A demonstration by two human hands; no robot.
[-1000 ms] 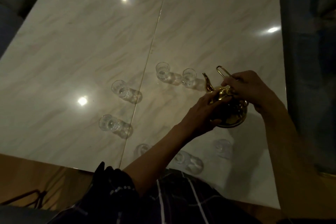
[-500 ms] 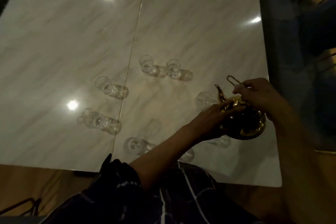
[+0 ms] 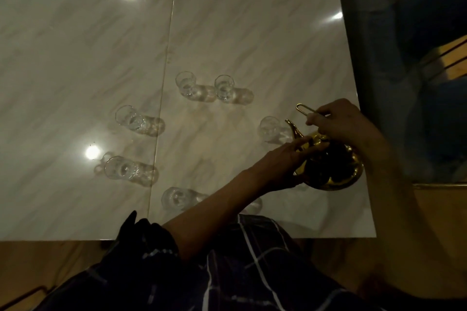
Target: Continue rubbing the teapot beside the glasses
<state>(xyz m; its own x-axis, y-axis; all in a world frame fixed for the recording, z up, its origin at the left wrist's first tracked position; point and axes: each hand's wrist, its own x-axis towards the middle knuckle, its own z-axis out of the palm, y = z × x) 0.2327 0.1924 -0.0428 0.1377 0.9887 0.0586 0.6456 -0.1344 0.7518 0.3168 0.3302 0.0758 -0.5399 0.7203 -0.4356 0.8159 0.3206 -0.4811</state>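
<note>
Near the right edge of the marble table [image 3: 227, 20], head view: gold teapot [image 3: 333, 171] is tilted, spout [image 3: 294, 129] pointing toward 11 o'clock, its tip just beside the nearest glass [image 3: 269, 129]. Right hand [image 3: 338, 124] has fingers curled round the wire handle [image 3: 304, 109], holding it firmly. Left hand [image 3: 283, 161] lies against the pot's near side, fingertips on the lid area [image 3: 317, 140]; whether those fingers curl or simply press flat I cannot tell. Whether the pot rests on the table or hangs just above it is unclear in the dim light

Other glasses: two [image 3: 185, 83] [image 3: 224, 87] at 10 o'clock from the pot, two more [image 3: 129, 117] [image 3: 118, 168] well apart toward 9 o'clock, one [image 3: 174, 198] at 8 o'clock, partly behind the left forearm

Judgement on technique: the lid wants steady finger pressure while the handle hand controls tilt; spout tip should sit over the glass mouth, not beside it, and tilt should come slowly. Small light glass, easily knocked by the spout
</note>
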